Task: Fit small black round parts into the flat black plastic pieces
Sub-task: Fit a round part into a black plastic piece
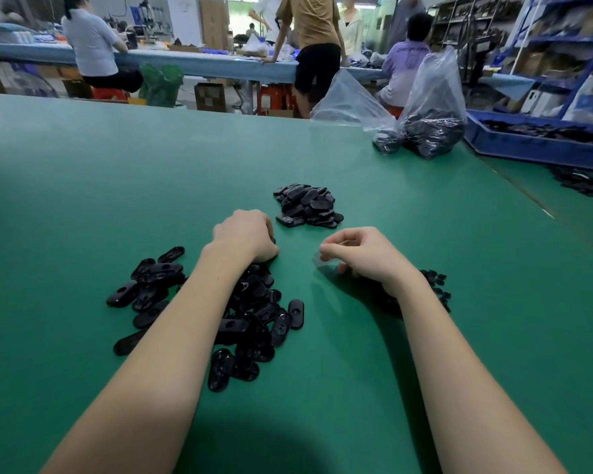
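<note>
Head view: at table centre the left hand [245, 236], fingers curled down, reaches into the top of the loose pile of flat black plastic pieces [243, 319]; whether it grips one I cannot tell. At three o'clock from it, the right hand [358, 253] curls loosely with fingertips [326, 249] close together, its contents blurred, above the small black round parts [433, 285]. At twelve o'clock lies a tighter heap [307, 205], likely finished. Best to lift one piece hole-up, then press a round part squarely in.
</note>
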{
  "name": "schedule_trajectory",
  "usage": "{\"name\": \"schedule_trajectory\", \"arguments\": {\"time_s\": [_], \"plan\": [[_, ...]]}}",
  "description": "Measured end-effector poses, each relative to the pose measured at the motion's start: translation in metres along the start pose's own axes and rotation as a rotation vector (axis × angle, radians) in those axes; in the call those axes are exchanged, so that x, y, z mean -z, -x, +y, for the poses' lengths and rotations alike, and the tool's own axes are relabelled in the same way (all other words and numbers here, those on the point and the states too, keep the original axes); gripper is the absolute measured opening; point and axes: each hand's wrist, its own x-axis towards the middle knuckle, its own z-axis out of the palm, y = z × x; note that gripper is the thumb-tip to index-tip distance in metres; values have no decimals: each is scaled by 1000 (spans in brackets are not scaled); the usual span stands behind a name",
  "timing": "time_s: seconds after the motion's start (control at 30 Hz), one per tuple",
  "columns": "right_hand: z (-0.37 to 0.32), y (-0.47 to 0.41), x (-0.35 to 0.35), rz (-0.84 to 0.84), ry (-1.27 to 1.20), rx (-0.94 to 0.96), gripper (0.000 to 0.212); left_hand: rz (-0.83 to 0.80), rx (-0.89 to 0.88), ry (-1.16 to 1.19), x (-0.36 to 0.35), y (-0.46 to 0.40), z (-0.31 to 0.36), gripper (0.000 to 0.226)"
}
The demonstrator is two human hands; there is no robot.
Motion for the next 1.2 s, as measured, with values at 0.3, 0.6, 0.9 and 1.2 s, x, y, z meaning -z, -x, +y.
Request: {"name": "schedule_trajectory", "arguments": {"time_s": [0.3,0.6,0.9,1.2], "plan": [[-4,2,4,-15,-16,-4,4,33,-45,196,3,0,2,18],[-2,-1,34,133,158,4,10,142,-127,628,-1,4,23,14],[5,1,48,85,608,-125,4,-131,-30,1297,-27,13,46,18],[6,3,40,119,149,-1,5,-174,-35,1269,-32,11,40,19]]}}
